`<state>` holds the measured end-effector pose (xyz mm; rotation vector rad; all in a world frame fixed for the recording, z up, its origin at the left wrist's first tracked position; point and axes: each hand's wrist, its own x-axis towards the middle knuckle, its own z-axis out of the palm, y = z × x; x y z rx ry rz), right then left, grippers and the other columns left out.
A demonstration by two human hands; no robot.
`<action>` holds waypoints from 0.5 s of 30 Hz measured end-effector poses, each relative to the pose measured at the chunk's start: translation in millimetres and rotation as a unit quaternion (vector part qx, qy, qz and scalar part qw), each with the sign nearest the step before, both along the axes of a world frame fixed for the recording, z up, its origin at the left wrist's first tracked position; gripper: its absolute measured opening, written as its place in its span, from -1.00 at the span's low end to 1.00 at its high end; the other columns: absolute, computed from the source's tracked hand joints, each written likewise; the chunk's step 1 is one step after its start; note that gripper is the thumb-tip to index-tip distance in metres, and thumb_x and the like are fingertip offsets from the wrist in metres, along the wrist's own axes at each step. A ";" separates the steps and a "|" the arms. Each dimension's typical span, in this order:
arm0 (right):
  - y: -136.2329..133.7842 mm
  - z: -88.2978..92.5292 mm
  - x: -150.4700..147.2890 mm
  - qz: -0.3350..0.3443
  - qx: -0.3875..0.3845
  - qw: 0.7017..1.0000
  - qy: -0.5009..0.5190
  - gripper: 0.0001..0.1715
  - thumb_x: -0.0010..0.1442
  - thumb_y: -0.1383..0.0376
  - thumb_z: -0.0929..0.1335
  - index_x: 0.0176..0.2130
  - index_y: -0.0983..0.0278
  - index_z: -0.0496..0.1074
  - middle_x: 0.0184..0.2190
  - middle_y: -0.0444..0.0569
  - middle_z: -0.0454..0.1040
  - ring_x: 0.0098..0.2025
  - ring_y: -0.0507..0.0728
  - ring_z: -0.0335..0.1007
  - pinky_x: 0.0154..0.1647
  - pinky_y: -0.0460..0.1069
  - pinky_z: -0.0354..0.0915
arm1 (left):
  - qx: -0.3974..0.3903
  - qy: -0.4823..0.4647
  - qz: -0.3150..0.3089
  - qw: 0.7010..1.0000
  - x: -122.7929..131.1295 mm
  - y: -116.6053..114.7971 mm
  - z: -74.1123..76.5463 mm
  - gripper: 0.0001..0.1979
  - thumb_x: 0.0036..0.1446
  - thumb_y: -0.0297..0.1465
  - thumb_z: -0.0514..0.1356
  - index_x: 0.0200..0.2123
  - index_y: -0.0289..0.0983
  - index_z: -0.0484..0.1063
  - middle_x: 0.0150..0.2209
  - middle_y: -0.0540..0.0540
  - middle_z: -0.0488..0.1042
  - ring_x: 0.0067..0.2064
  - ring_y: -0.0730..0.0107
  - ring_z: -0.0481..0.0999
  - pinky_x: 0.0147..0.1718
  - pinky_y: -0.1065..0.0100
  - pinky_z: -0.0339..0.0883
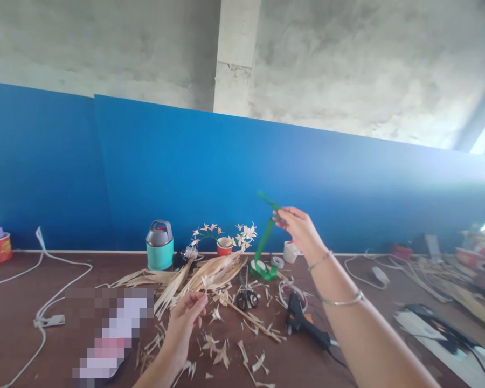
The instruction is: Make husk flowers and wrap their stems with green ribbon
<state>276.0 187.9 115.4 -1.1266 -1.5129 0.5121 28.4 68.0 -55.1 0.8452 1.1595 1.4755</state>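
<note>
My right hand [297,226] is raised above the brown table [20,318] and pinches the free end of a green tape strip [265,237]. The strip runs down to a green tape roll [262,268] lying on the table. My left hand [186,318] hovers low over the table with its fingers curled round a thin pale straw piece [204,299] that I can barely make out. Long dried leaf strips [194,275] lie just beyond it. Small folded straw flowers [216,345] are scattered in front.
Black scissors [246,297] and a black glue gun [303,322] lie near the middle. At the back stand a teal pot [160,246], a red cup with straw flowers [225,243] and a white tape roll [277,262]. White cables [44,312] cross the left; clutter fills the right.
</note>
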 end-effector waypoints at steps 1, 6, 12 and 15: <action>3.6 17.5 1.4 0.008 0.020 0.999 0.028 -0.78 0.05 0.16 0.28 -0.39 0.27 0.34 -0.34 0.00 0.48 -0.30 0.10 0.44 -0.28 -0.02 0.36 | 0.000 -0.003 0.001 1.000 -0.1 -0.6 0.6 -0.66 -0.22 -0.16 0.35 -0.47 -0.30 0.42 -0.62 0.07 0.34 -0.62 0.61 0.20 -0.62 0.53 0.06; -2.9 84.1 -1.5 0.057 0.174 0.972 0.149 -0.85 0.00 0.22 0.37 -0.42 0.25 0.36 -0.38 -0.10 0.44 -0.28 0.03 0.39 -0.22 -0.06 0.30 | -0.001 -0.037 -0.004 0.999 -0.9 -1.8 1.4 -0.68 -0.23 -0.20 0.37 -0.47 -0.30 0.44 -0.61 0.05 0.36 -0.58 0.58 0.24 -0.64 0.54 0.08; -51.2 27.1 -37.8 0.122 -0.077 0.980 -0.137 -0.75 0.06 0.22 0.35 -0.56 0.31 0.42 -0.69 -0.18 0.30 -0.69 -0.09 -0.01 -0.67 -0.13 0.01 | 0.018 -0.154 -0.014 0.988 -2.4 0.8 4.1 -0.72 -0.24 -0.31 0.41 -0.44 -0.32 0.46 -0.36 -0.06 0.50 -0.46 0.57 0.36 -0.58 0.57 0.21; -62.1 -38.5 -59.5 0.169 -0.135 0.959 -0.185 -0.72 0.09 0.28 0.30 -0.59 0.33 0.40 -0.73 -0.22 0.24 -0.70 -0.10 -0.09 -0.66 -0.13 -0.05 | 0.024 -0.221 -0.035 0.974 -1.9 -0.8 10.0 -0.78 -0.20 -0.38 0.40 -0.48 -0.32 0.44 -0.19 -0.12 0.52 -0.40 0.53 0.45 -0.57 0.58 0.26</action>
